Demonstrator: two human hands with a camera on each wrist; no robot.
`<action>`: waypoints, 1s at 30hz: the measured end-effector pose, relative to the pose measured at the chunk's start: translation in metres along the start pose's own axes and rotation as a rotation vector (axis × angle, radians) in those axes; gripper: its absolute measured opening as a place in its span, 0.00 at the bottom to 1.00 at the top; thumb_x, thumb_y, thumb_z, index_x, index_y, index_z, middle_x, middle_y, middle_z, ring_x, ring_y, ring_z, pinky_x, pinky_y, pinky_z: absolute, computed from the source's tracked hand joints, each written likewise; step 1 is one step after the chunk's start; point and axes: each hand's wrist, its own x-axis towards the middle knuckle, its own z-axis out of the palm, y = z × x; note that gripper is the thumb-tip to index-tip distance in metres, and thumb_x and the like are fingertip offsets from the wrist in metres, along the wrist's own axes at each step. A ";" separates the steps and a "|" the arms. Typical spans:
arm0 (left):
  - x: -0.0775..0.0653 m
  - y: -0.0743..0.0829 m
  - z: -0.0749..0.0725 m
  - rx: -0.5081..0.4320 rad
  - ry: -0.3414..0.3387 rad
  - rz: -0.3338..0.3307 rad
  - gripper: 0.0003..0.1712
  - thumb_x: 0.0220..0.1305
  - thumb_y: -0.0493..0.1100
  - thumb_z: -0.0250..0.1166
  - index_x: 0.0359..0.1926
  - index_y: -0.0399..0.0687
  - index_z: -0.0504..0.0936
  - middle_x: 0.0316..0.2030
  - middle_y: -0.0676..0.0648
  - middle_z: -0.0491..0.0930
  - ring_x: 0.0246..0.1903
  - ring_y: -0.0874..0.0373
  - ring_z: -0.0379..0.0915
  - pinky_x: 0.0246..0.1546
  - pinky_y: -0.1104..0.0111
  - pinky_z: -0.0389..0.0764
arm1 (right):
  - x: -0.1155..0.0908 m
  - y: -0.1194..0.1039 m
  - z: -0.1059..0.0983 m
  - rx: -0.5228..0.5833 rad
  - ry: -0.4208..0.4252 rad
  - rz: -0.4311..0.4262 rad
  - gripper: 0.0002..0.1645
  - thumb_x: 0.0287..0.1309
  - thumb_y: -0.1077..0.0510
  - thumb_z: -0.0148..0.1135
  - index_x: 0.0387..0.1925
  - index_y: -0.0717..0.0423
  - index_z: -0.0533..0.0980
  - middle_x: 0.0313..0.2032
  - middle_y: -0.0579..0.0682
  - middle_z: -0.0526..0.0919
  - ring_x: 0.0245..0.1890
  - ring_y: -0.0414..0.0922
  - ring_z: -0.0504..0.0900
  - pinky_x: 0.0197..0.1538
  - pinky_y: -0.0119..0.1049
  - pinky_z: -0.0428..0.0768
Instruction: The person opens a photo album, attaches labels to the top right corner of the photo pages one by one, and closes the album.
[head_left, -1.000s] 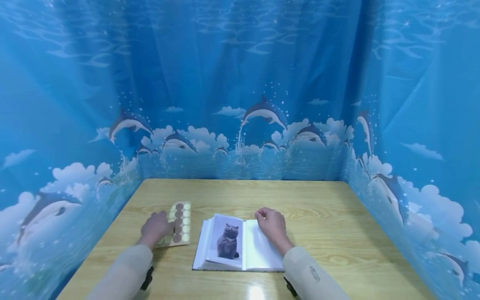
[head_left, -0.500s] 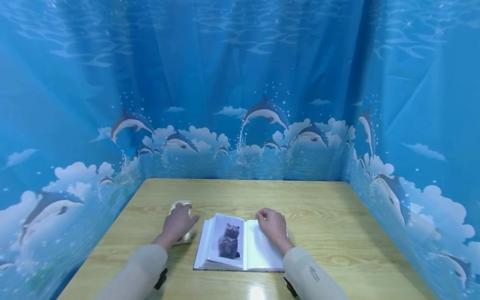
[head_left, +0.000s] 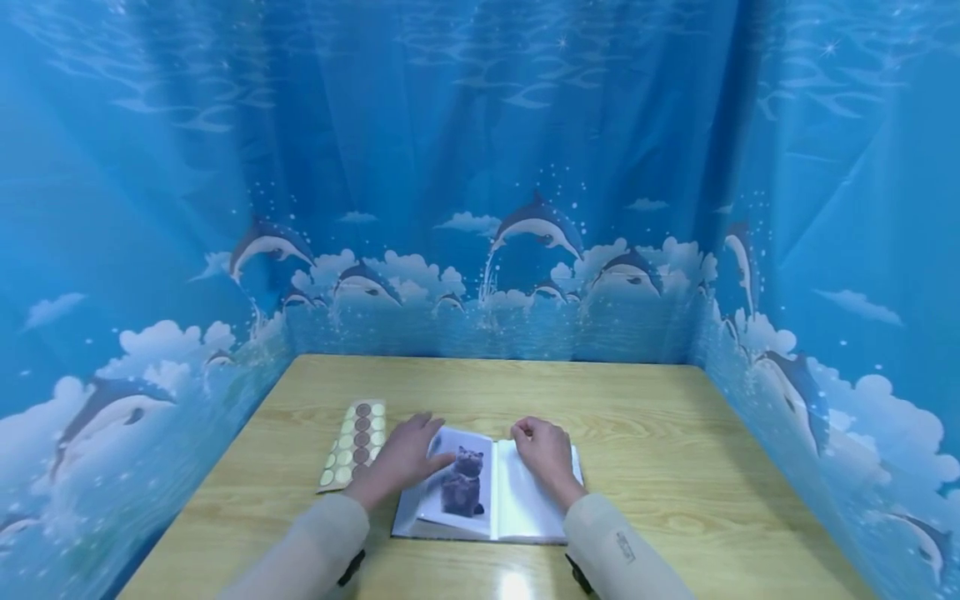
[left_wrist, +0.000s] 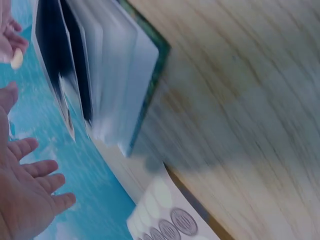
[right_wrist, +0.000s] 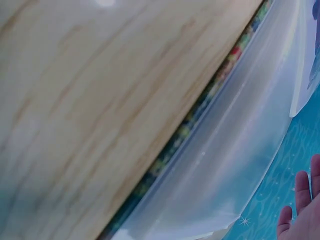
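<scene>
A photo album (head_left: 532, 508) lies spread on the table, with a photo of a grey cat (head_left: 461, 492) on its left page. My left hand (head_left: 405, 454) is over that page's outer edge, fingers spread and holding nothing; its fingers also show straight in the left wrist view. Above the right page is my right hand (head_left: 543, 450), thumb and forefinger brought together. In the left wrist view it pinches a small, round, cream-coloured sticker (left_wrist: 17, 59). A sheet of round stickers (head_left: 345, 450), cream and brown, lies left of the album, partly covered by my left wrist.
The wooden table (head_left: 675, 467) carries the album and the sheet. Blue curtains (head_left: 480, 167) printed with dolphins and clouds close it in at the back and on both sides.
My left hand has moved right, off the sticker sheet and over to the album's left page, its fingers spreading. The right hand has stayed above the right page.
</scene>
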 end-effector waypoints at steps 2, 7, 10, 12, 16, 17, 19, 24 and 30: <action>-0.001 0.007 0.003 -0.001 -0.036 0.019 0.42 0.63 0.60 0.66 0.68 0.37 0.68 0.69 0.31 0.62 0.69 0.35 0.56 0.70 0.44 0.56 | 0.000 0.000 0.001 -0.005 0.000 0.000 0.08 0.62 0.53 0.64 0.37 0.51 0.85 0.36 0.47 0.87 0.41 0.49 0.84 0.50 0.50 0.79; -0.005 0.020 0.011 -0.006 -0.121 0.034 0.46 0.60 0.64 0.66 0.72 0.44 0.66 0.72 0.34 0.57 0.71 0.36 0.51 0.70 0.43 0.54 | 0.000 0.000 0.003 -0.009 -0.004 0.004 0.07 0.62 0.53 0.64 0.36 0.50 0.85 0.35 0.46 0.87 0.40 0.48 0.83 0.50 0.50 0.78; -0.009 0.023 0.016 0.019 -0.150 0.062 0.47 0.59 0.65 0.67 0.72 0.45 0.66 0.73 0.36 0.57 0.72 0.38 0.50 0.71 0.44 0.54 | 0.001 0.000 0.004 -0.018 -0.005 0.001 0.07 0.62 0.53 0.64 0.36 0.50 0.85 0.35 0.46 0.87 0.39 0.48 0.83 0.50 0.50 0.77; -0.011 0.024 0.020 0.042 -0.166 0.083 0.48 0.58 0.66 0.67 0.71 0.45 0.67 0.73 0.36 0.57 0.72 0.39 0.50 0.71 0.46 0.54 | 0.002 0.000 0.005 -0.024 -0.003 0.001 0.07 0.62 0.53 0.64 0.36 0.50 0.85 0.34 0.45 0.87 0.39 0.47 0.83 0.51 0.50 0.77; -0.016 0.021 0.026 0.079 -0.178 0.133 0.49 0.57 0.67 0.67 0.70 0.42 0.68 0.72 0.36 0.59 0.71 0.39 0.53 0.71 0.48 0.57 | 0.003 0.000 0.006 -0.036 0.004 -0.021 0.07 0.62 0.54 0.64 0.35 0.50 0.85 0.33 0.45 0.87 0.38 0.47 0.83 0.50 0.50 0.76; -0.017 0.021 0.027 0.084 -0.175 0.147 0.49 0.57 0.67 0.67 0.70 0.41 0.68 0.71 0.35 0.60 0.71 0.39 0.54 0.70 0.48 0.58 | 0.003 0.000 0.006 -0.036 0.004 -0.027 0.07 0.62 0.54 0.64 0.35 0.50 0.85 0.33 0.45 0.87 0.37 0.47 0.83 0.50 0.50 0.76; -0.020 0.018 0.030 0.089 -0.161 0.177 0.48 0.57 0.66 0.68 0.69 0.40 0.69 0.70 0.34 0.61 0.70 0.39 0.56 0.70 0.49 0.60 | 0.004 0.001 0.007 -0.039 0.006 -0.042 0.07 0.61 0.54 0.64 0.35 0.50 0.85 0.33 0.45 0.87 0.37 0.47 0.83 0.50 0.50 0.76; -0.023 0.013 0.036 0.090 -0.124 0.229 0.46 0.57 0.63 0.70 0.67 0.37 0.71 0.67 0.33 0.65 0.67 0.39 0.62 0.67 0.50 0.65 | 0.006 0.001 0.009 -0.051 0.002 -0.068 0.07 0.61 0.54 0.64 0.34 0.50 0.85 0.32 0.45 0.87 0.36 0.47 0.84 0.50 0.50 0.75; -0.025 0.013 0.039 0.096 -0.137 0.207 0.46 0.58 0.64 0.69 0.67 0.36 0.71 0.67 0.33 0.65 0.66 0.40 0.63 0.67 0.51 0.66 | 0.007 -0.001 0.011 -0.080 -0.002 -0.084 0.07 0.62 0.54 0.64 0.33 0.51 0.85 0.31 0.44 0.87 0.35 0.47 0.83 0.48 0.49 0.75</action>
